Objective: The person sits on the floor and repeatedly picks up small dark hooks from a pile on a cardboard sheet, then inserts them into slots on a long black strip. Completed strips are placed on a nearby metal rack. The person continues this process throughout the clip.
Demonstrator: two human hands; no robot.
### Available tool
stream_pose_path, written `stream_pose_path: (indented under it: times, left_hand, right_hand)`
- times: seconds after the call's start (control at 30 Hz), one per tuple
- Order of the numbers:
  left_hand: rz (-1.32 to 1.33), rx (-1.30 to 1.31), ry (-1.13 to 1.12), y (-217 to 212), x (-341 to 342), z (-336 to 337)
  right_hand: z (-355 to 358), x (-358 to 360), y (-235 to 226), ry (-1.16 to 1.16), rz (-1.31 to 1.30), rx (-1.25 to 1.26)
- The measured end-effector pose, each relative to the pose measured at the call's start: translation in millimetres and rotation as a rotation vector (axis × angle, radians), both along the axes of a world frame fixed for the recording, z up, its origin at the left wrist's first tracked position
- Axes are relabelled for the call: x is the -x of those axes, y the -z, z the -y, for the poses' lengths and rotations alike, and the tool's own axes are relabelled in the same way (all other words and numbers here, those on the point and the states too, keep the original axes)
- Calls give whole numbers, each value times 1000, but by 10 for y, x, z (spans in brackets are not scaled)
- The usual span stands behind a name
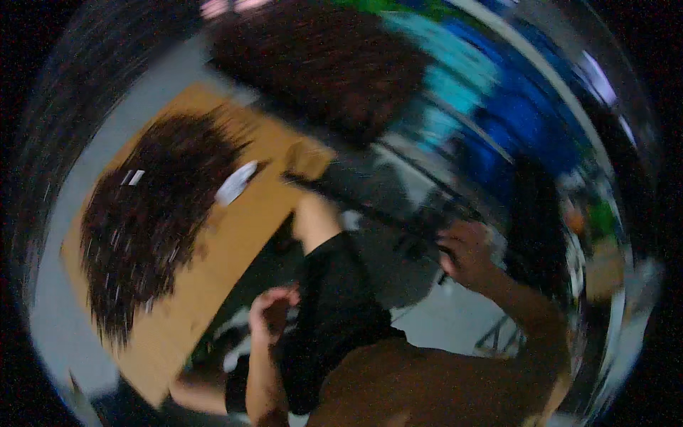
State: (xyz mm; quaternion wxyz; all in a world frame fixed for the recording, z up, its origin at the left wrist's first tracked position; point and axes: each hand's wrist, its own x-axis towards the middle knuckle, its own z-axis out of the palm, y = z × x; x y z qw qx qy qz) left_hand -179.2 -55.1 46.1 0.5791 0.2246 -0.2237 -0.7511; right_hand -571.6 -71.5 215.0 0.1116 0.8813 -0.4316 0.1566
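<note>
Dark-brown bristly bundle [153, 199], left of frame: probably light, springy, best gripped mid-body. Left hand [269, 317] is half-curled, apparently empty; right hand [469, 255] curls, its hold too blurred to tell.

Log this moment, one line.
left hand: loosely curled, nothing visible held | right hand: near thin black bar, grip unclear | dark-brown bristly pile: on flat tan board | view: blurred
</note>
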Motion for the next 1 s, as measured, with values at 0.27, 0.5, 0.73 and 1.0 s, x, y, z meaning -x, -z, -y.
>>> stream_pose_path:
  times: [0.27,0.5,0.73,1.0]
  left_hand:
    - [56,-128,52,22,148,20]
    - [149,-110,117,-1,178,27]
    - [158,-178,162,55,238,4]
    - [142,-153,162,31,323,-33]
  right_hand:
    - [267,278,7,387,-17,18]
    - [232,470,104,274,68,69]
    - [589,600,-196,170,300,203]
    - [572,881,-766,130,441,301]
